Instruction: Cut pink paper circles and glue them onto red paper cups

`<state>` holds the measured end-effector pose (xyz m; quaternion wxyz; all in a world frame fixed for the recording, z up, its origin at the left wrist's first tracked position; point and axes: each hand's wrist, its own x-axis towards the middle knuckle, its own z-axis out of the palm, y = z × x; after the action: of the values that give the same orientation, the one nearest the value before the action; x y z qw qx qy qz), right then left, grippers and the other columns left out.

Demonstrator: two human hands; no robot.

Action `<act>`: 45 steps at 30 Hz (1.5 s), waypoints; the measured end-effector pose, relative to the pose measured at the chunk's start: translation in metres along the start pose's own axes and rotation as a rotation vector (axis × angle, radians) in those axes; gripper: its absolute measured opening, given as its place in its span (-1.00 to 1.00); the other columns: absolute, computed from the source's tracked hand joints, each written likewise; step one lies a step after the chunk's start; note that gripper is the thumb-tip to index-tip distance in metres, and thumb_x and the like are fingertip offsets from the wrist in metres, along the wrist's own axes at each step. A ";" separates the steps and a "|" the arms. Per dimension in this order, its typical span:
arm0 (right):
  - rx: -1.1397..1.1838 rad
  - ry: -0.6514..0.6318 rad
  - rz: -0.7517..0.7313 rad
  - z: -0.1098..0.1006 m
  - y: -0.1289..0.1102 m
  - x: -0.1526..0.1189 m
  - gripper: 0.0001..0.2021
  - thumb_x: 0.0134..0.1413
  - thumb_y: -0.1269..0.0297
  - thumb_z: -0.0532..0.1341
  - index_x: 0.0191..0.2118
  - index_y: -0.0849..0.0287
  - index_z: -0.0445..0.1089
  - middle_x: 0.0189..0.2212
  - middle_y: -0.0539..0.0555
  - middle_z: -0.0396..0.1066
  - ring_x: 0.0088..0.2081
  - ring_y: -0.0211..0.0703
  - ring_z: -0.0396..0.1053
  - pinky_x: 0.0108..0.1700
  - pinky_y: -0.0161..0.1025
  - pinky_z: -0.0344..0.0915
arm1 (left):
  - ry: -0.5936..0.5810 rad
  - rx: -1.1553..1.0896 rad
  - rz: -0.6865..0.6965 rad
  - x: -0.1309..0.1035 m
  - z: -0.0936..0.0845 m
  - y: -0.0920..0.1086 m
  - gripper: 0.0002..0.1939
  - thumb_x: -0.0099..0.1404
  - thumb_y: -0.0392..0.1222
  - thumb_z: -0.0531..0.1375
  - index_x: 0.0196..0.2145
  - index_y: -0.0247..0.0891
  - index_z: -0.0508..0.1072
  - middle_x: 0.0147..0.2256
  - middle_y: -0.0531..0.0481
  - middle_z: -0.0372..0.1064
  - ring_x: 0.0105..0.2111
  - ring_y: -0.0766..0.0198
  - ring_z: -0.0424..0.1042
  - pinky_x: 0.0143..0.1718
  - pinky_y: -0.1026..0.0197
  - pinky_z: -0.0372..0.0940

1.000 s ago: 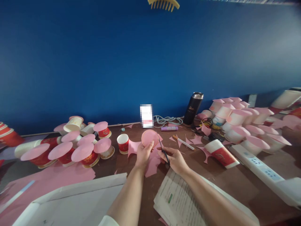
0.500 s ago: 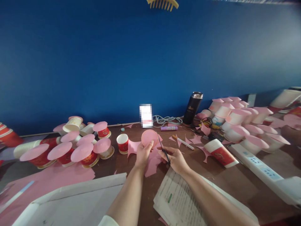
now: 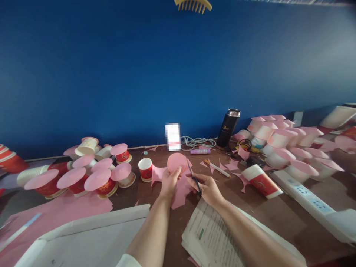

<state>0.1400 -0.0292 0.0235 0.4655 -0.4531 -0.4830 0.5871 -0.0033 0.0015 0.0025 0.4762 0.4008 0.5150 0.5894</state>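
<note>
Between the fingers and thumb of my left hand (image 3: 170, 181) is a round pink paper disc (image 3: 177, 162) with an orange outline round its edge. My right hand (image 3: 208, 188) is closed round a pair of dark-handled scissors (image 3: 196, 182). The blades point up and lie close against the disc's right edge; whether paper sits between them I cannot tell. Beneath both hands lies a cut pink paper sheet (image 3: 179, 198) with curved edges. Just left of it, a red and white paper cup (image 3: 145, 170) stands upright.
Red cups with pink discs on top (image 3: 100, 180) crowd the left. White cups with pink tops (image 3: 278, 139) pile up at the right, behind a power strip (image 3: 306, 196). A black flask (image 3: 228, 128) stands by the wall. Printed papers (image 3: 211, 231) lie under my right forearm.
Hardly anything differs. Both hands, the disc and the scissors keep the same places; only the view has shifted very slightly.
</note>
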 end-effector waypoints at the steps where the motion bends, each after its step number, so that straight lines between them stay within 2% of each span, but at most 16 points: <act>1: -0.006 0.004 0.006 0.000 -0.001 0.000 -0.56 -0.23 0.10 0.39 -0.23 0.33 0.49 -0.68 -0.09 0.23 -0.64 -0.38 0.13 -0.55 -0.34 -0.01 | 0.001 -0.015 -0.005 0.000 0.000 0.000 -0.62 0.04 0.09 0.28 -0.53 -0.34 0.42 -0.61 0.04 0.29 -0.56 0.36 0.24 -0.48 0.29 0.13; 12: -0.027 0.017 0.006 0.001 -0.001 -0.001 -0.55 -0.23 0.08 0.39 -0.22 0.32 0.50 -0.67 -0.08 0.24 -0.64 -0.38 0.14 -0.56 -0.34 0.01 | -0.004 -0.099 -0.025 -0.002 0.002 0.004 -0.64 0.04 0.06 0.29 -0.53 -0.34 0.39 -0.60 0.06 0.26 -0.57 0.39 0.22 -0.47 0.30 0.11; 17: -0.010 0.006 -0.004 0.001 0.002 0.000 -0.54 -0.23 0.08 0.39 -0.20 0.30 0.50 -0.68 -0.08 0.24 -0.62 -0.36 0.15 -0.56 -0.34 0.02 | -0.016 -0.087 -0.020 -0.001 0.002 0.003 -0.64 0.05 0.06 0.28 -0.53 -0.33 0.40 -0.61 0.05 0.28 -0.57 0.39 0.22 -0.48 0.30 0.11; 26: 0.012 0.040 -0.001 0.000 -0.002 0.000 -0.56 -0.28 0.11 0.41 -0.22 0.27 0.52 -0.66 -0.09 0.25 -0.61 -0.36 0.18 -0.56 -0.36 0.05 | -0.065 0.000 0.024 -0.007 0.003 0.013 -0.65 0.04 0.06 0.27 -0.57 -0.33 0.39 -0.62 0.05 0.26 -0.58 0.37 0.21 -0.50 0.28 0.09; 36: -0.011 0.047 -0.006 0.000 -0.002 -0.001 -0.56 -0.24 0.08 0.39 -0.22 0.27 0.52 -0.68 -0.08 0.25 -0.62 -0.35 0.18 -0.56 -0.35 0.05 | -0.092 -0.003 0.031 -0.004 0.002 0.006 -0.64 0.08 0.07 0.25 -0.55 -0.32 0.38 -0.62 0.07 0.24 -0.58 0.37 0.20 -0.50 0.29 0.08; 45: -0.029 0.041 -0.017 -0.001 -0.003 -0.001 -0.55 -0.23 0.06 0.38 -0.22 0.29 0.51 -0.68 -0.07 0.24 -0.63 -0.33 0.16 -0.56 -0.33 0.04 | -0.069 -0.041 0.008 -0.004 0.002 0.006 -0.63 0.05 0.08 0.27 -0.57 -0.33 0.39 -0.64 0.06 0.25 -0.60 0.38 0.21 -0.50 0.28 0.08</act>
<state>0.1412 -0.0298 0.0260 0.4737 -0.4675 -0.4856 0.5667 -0.0017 -0.0020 0.0085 0.4995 0.4130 0.4844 0.5877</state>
